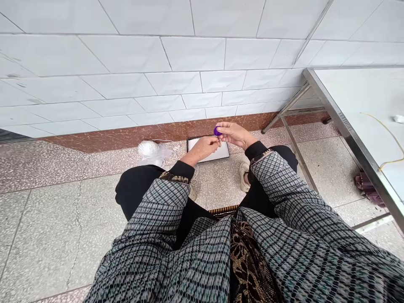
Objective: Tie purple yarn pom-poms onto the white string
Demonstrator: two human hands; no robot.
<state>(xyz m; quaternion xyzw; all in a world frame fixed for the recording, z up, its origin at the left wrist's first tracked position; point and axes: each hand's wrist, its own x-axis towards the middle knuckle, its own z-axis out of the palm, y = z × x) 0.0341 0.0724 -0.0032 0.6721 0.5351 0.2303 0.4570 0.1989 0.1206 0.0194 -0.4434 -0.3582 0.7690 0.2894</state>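
Pinched between thumb and fingers, the right grip (233,134) holds a small, rounded purple piece (217,131), which shows at the fingertips over the far side of a dark-edged white tray (221,152) on the floor (217,182). Just beside it, the left grip (206,147) has thumb and fingertips drawn together; whether a fine strand lies between them is too small to tell. A slip seems the likeliest trouble: the piece is small and held only at the fingertips, so an uneven tug from the left side could pull it free and drop it onto the tray or the floor. Tangling is a second risk. Loose white strands (196,173) lie near the left shoe (192,193), and a ball of white yarn (147,150) sits left of the tray, so a shifting foot might snag them.
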